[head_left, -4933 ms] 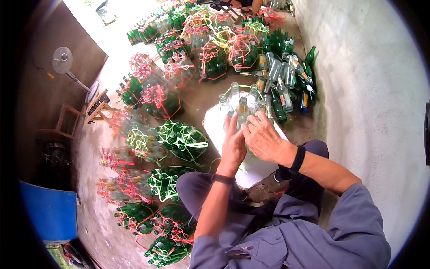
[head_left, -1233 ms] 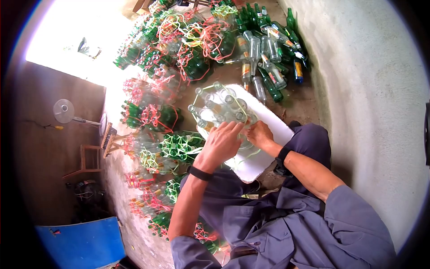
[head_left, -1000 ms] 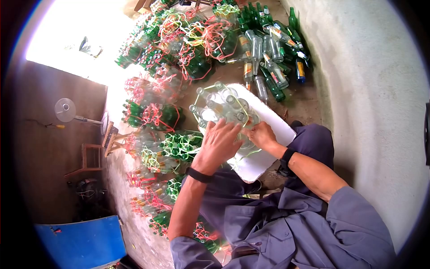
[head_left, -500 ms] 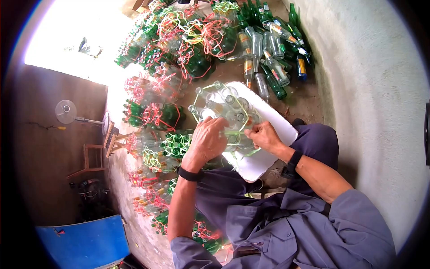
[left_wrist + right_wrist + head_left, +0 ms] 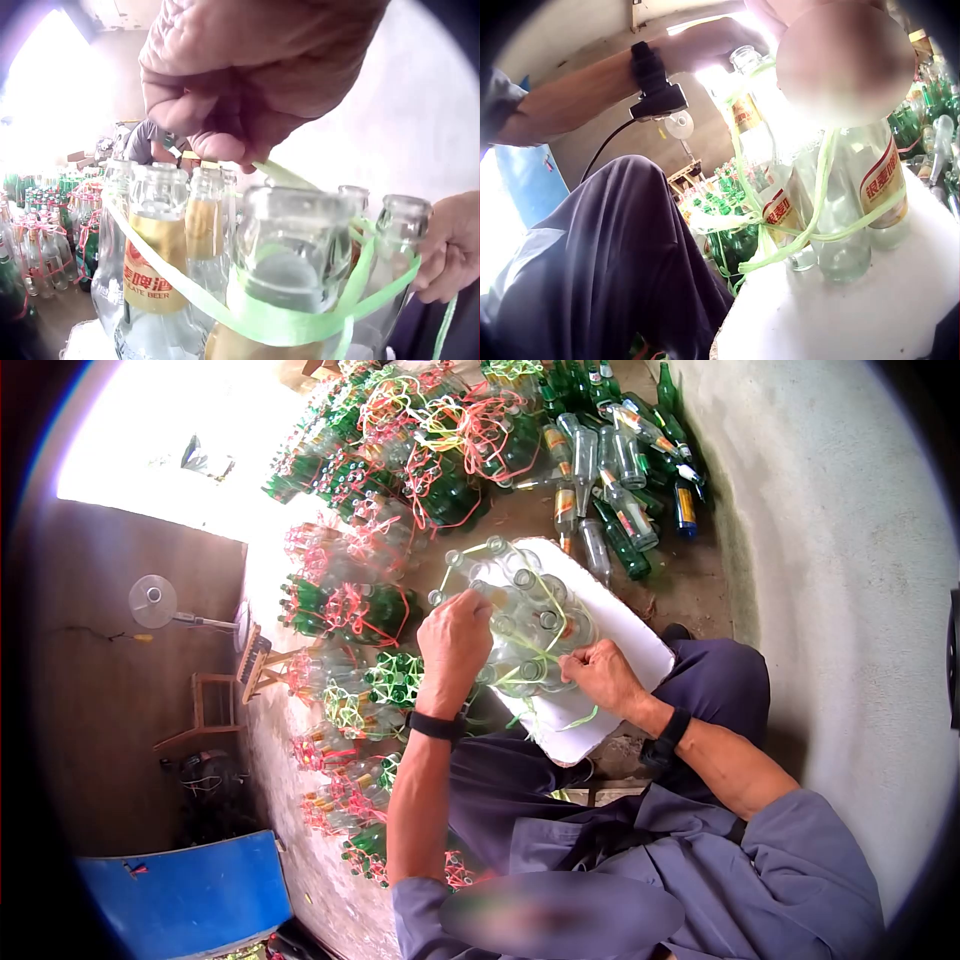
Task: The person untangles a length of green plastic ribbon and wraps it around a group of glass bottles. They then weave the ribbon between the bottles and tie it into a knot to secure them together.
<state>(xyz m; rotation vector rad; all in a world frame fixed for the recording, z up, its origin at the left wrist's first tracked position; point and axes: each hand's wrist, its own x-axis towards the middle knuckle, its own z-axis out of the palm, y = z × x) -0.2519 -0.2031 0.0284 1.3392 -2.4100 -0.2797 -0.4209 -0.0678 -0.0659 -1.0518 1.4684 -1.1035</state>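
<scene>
A cluster of clear bottles (image 5: 548, 620) stands on a white board (image 5: 632, 647), with pale green strap (image 5: 447, 576) running around the necks. In the left wrist view, my left hand (image 5: 255, 75) is curled above the bottle tops, pinching a piece of green strap (image 5: 289, 177). The head view has that left hand (image 5: 456, 645) at the cluster's left side. My right hand (image 5: 608, 678) pinches green strap at the near right side of the bottles. Lower down, in the right wrist view, a knotted green strap (image 5: 761, 223) goes round the labelled bottles (image 5: 883, 180).
Bundles of bottles tied with red and green strap (image 5: 360, 610) cover the floor on the left. Loose bottles (image 5: 625, 510) lie beyond the board, beside the wall (image 5: 830, 560). A fan (image 5: 153, 601), a wooden stool and a blue panel (image 5: 190, 885) are at the far left.
My left hand has moved from the near bottles up and left, away from my right hand. The right hand still pinches strap near the same place, and strands between the hands show more.
</scene>
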